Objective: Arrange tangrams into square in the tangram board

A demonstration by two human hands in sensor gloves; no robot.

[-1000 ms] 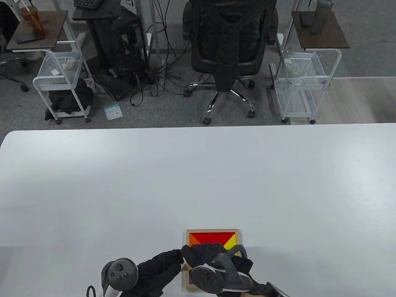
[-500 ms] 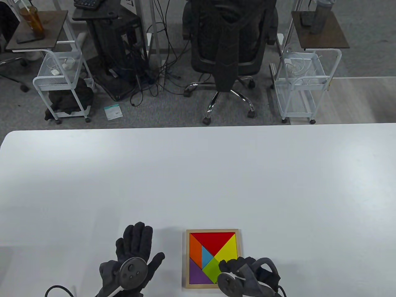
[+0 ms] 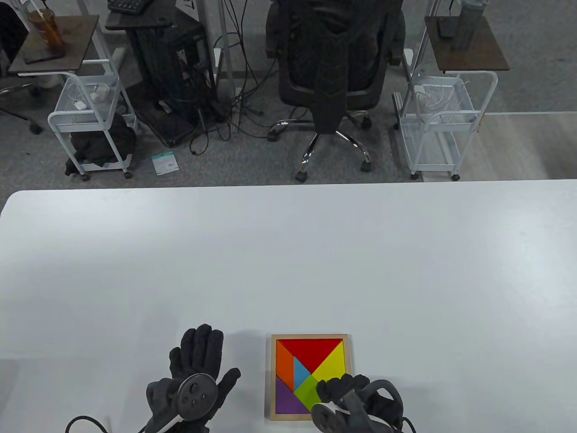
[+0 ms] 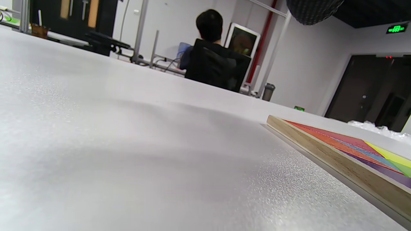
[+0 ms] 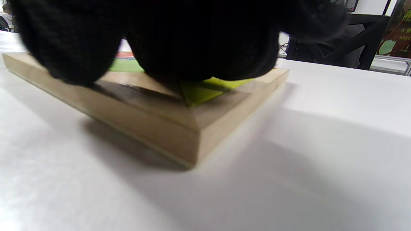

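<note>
The wooden tangram board (image 3: 309,336) lies near the table's front edge, filled with red (image 3: 311,349), orange (image 3: 284,365), blue (image 3: 299,372), yellow (image 3: 333,363), green (image 3: 309,390) and purple (image 3: 286,401) pieces forming a square. My right hand (image 3: 342,389) rests with curled fingers on the board's near right corner, hiding that part. In the right wrist view its fingers (image 5: 192,38) sit on a yellow-green piece (image 5: 199,91) inside the frame (image 5: 154,128). My left hand (image 3: 198,361) lies flat on the table left of the board, fingers straight. The left wrist view shows the board's edge (image 4: 337,160).
The white table (image 3: 288,261) stretches wide behind and to both sides of the board. Beyond its far edge stand an office chair (image 3: 333,67) and two white wire carts (image 3: 90,122) (image 3: 439,122). A person sits far off (image 4: 208,48).
A second ago both hands were bunched over the board. The left hand has moved off to the left and lies flat. The right hand has drawn back to the near right corner and edged left.
</note>
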